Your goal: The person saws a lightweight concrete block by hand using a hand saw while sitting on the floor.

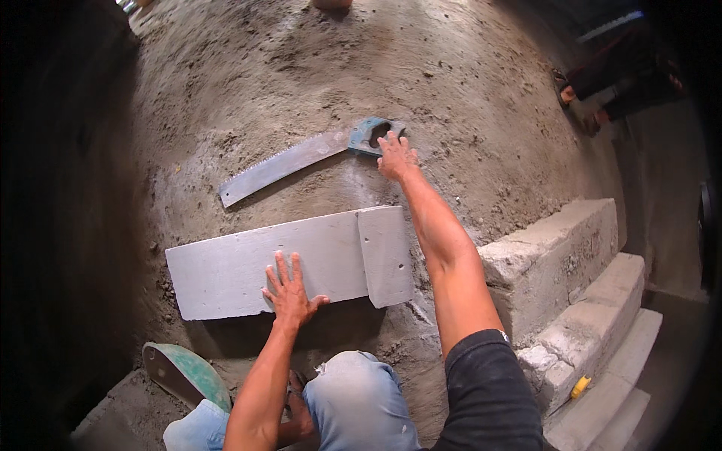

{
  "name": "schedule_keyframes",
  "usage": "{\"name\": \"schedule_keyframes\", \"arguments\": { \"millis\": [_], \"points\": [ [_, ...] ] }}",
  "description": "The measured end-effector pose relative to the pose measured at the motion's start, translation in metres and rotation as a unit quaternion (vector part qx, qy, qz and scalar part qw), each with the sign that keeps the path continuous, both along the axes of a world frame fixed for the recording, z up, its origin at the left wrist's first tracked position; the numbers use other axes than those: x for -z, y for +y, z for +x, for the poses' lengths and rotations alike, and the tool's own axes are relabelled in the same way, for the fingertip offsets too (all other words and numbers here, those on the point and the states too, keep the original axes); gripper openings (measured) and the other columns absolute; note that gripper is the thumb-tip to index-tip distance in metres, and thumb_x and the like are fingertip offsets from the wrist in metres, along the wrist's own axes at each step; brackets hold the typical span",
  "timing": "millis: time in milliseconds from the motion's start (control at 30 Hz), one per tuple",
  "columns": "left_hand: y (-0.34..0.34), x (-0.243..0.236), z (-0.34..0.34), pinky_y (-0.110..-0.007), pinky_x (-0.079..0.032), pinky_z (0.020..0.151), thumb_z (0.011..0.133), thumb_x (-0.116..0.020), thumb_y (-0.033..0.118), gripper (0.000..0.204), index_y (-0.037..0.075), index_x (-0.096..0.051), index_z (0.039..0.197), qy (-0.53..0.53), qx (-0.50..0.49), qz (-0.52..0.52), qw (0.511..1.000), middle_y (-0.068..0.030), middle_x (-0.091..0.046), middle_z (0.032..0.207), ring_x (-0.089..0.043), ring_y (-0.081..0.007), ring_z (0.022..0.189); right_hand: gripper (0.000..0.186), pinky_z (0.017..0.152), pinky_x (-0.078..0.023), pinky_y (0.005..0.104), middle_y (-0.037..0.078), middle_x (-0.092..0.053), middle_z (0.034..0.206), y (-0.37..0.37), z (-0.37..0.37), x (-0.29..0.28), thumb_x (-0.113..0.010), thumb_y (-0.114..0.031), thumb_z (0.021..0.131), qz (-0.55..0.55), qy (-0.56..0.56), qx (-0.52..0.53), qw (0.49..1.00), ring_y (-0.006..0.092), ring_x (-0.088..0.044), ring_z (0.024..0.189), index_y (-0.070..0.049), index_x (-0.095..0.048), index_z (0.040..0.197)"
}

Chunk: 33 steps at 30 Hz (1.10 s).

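Note:
My left hand [292, 297] lies flat with fingers spread on a long pale grey concrete block [218, 270]. A shorter block piece [387, 259] sits against its right end, with a seam between them and its lower edge slightly out of line. Beyond the blocks, a handsaw [289, 167] rests on the dirt, its toothed edge facing away and its blue-green handle at the right. At that handle, my right hand [398, 156] reaches out with its fingers apart. The fingertips are at the grip's near right side, not wrapped round it.
Rough stacked blocks [553, 259] form steps on the right, with a small yellow object [580, 387] on them. A green basin [188, 376] stands tilted at lower left. Another person's legs [617, 79] show at upper right. Loose dirt [466, 98] covers the ground.

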<state>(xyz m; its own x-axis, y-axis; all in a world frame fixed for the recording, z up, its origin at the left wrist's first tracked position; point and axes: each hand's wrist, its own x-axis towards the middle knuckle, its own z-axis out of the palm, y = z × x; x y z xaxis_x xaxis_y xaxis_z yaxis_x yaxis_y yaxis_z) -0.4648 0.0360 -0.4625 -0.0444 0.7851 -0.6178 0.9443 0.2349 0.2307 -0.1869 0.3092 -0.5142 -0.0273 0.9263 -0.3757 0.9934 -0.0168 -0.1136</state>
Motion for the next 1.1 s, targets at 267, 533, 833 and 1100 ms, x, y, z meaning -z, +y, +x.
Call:
{"name": "schedule_keyframes", "arguments": {
  "millis": [267,533,833,1100],
  "points": [
    [-0.003,0.006,-0.003,-0.08,-0.022,0.102,0.061,-0.087,0.053,0.131,0.024,-0.004,0.159,-0.006,-0.004,-0.003,1.0,-0.013,0.013,0.164,0.0,-0.0509,0.147,0.038,0.115,-0.024,0.0545,0.009,-0.04,0.149,0.011,-0.024,0.0,-0.055,-0.026,0.092,0.014,-0.114,-0.042,0.992,0.0346,-0.031,0.141,-0.016,-0.062,0.127],
    [-0.002,0.001,0.009,-0.08,-0.021,0.103,0.063,-0.086,0.052,0.131,0.025,-0.002,0.159,-0.016,0.008,-0.011,1.0,-0.012,0.013,0.164,0.0,-0.0507,0.147,0.035,0.093,-0.044,0.0469,0.017,-0.069,0.098,-0.002,-0.003,-0.051,-0.067,-0.037,0.086,0.091,0.072,-0.194,0.974,0.0353,-0.065,0.098,-0.005,-0.065,0.099],
    [-0.002,0.004,-0.012,-0.082,-0.021,0.1,0.064,-0.085,0.056,0.133,0.024,0.003,0.158,-0.025,0.031,-0.015,0.999,-0.0138,0.018,0.163,0.006,-0.0521,0.146,0.029,0.063,-0.049,0.0429,0.017,-0.065,0.078,-0.183,-0.004,-0.237,-0.069,-0.025,0.086,0.172,0.279,0.044,0.944,0.0314,-0.064,0.067,0.001,-0.058,0.093],
    [0.128,-0.103,-0.067,-0.041,-0.041,0.106,0.081,-0.053,0.079,0.084,0.01,-0.063,0.129,0.044,0.368,-0.351,0.86,-0.0196,-0.057,0.134,-0.052,-0.0339,0.127,0.024,0.06,-0.053,0.0362,0.013,-0.063,0.077,-0.371,0.019,-0.253,-0.074,-0.01,0.083,0.213,0.434,0.101,0.87,0.0274,-0.067,0.064,0.0,-0.059,0.099]
  ]
}}
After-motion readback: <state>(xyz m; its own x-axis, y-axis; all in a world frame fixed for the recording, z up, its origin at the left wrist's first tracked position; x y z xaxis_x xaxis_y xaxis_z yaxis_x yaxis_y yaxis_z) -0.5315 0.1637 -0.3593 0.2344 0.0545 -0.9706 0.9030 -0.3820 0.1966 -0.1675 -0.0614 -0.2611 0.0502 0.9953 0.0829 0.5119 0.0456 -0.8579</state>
